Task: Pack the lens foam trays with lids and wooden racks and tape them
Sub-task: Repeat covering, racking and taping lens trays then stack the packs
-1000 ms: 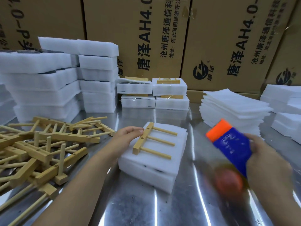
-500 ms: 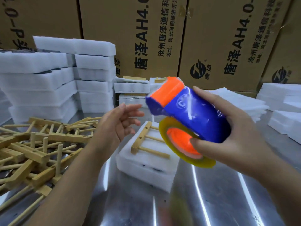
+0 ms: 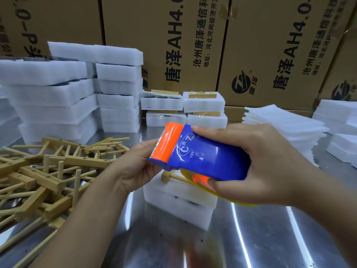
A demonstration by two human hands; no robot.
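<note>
Foam tray [image 3: 179,200] at the counter's [image 3: 270,238] middle has lid [image 3: 173,187] and wooden rack [image 3: 166,176] on but no tape; right hand [image 3: 260,167] grips the tape dispenser [image 3: 208,157] above it, left hand [image 3: 133,169] meets its orange end, hold hidden

Bright light from above is making long white shiny stripes on the metal table [image 3: 270,238]. The bottom edge is looking blurry, and the boxes [image 3: 173,45] are bending at the sides.
</note>
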